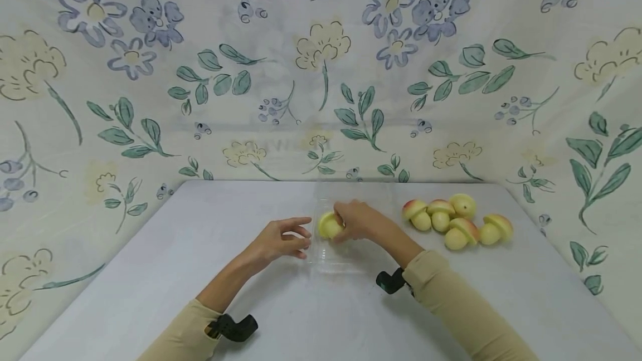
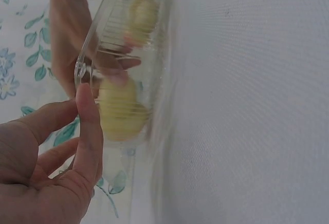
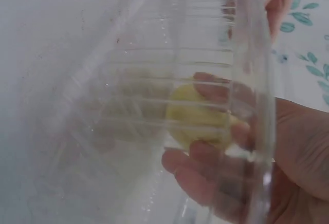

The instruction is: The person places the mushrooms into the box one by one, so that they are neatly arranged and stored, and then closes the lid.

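A clear plastic container (image 1: 346, 266) sits on the table, with a yellow mushroom-shaped piece (image 1: 329, 226) inside at its left end. My right hand (image 1: 358, 219) reaches into the container and holds that piece between thumb and fingers. Through the ribbed wall in the right wrist view, the yellow piece (image 3: 193, 113) shows between the fingers. My left hand (image 1: 281, 238) is at the container's left side, its fingers spread. In the left wrist view, fingertips of the left hand (image 2: 56, 157) are at the rim, apparently touching it.
Several more mushroom-shaped pieces (image 1: 455, 234), yellow with reddish caps, lie in a group right of the container. A white table (image 1: 301, 316) bears everything. Behind it hangs a floral cloth (image 1: 281, 71). Each wrist wears a black camera (image 1: 236, 327).
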### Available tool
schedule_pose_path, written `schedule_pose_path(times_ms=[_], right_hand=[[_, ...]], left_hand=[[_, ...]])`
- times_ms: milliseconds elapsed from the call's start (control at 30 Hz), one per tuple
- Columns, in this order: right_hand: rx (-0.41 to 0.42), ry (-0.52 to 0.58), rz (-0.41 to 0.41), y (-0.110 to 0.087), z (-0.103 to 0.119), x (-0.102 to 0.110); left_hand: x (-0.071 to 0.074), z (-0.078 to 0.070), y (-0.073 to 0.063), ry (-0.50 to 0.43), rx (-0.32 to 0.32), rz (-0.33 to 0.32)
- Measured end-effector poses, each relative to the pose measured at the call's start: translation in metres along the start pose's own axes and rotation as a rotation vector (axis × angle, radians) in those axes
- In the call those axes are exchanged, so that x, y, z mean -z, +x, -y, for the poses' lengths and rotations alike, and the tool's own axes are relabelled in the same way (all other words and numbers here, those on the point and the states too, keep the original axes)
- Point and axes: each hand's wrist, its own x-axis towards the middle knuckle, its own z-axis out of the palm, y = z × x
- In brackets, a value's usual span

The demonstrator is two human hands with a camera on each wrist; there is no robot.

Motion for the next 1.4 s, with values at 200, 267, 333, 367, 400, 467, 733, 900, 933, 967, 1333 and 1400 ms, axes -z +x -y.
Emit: schedule_pose_path(times_ms=[200,267,333,367,400,467,733,900,933,967,1333,1400], right_hand=[[-0.010,-0.010,-0.001,0.002,0.006,-0.003],[-0.013,-0.012,-0.004,0.002,0.007,-0.002],[-0.014,-0.014,0.000,0.002,0.008,-0.002],[-0.009,-0.017,0.002,0.002,0.008,-0.002],[-0.007,-0.020,0.006,0.001,0.007,-0.002],[0.000,-0.017,0.017,0.000,0.006,-0.001],[0.014,0.036,0.034,-0.014,-0.004,0.012],[0.069,0.042,-0.034,-0.029,-0.020,0.023],[0.078,0.043,-0.054,-0.033,-0.024,0.025],[0.080,0.046,-0.071,-0.037,-0.028,0.027],[0.019,0.113,-0.219,-0.080,-0.075,0.044],[0.016,0.119,-0.237,-0.087,-0.083,0.047]], left_hand=[[-0.001,-0.001,0.000,-0.001,-0.007,0.005],[-0.001,-0.001,0.000,-0.003,-0.009,0.005],[-0.001,0.000,0.000,-0.010,-0.012,0.005],[0.000,0.000,0.000,-0.012,-0.014,0.006],[0.000,0.000,-0.001,-0.015,-0.016,0.006],[-0.001,0.001,0.000,-0.020,-0.021,0.009],[0.000,0.002,0.000,-0.026,-0.017,0.005],[-0.001,0.001,0.000,-0.023,-0.011,0.001],[-0.001,0.001,0.000,-0.023,-0.011,0.001],[-0.001,0.001,-0.001,-0.021,-0.010,0.000],[-0.001,0.001,-0.001,-0.035,-0.009,-0.005],[-0.002,0.001,-0.001,-0.036,-0.009,-0.005]])
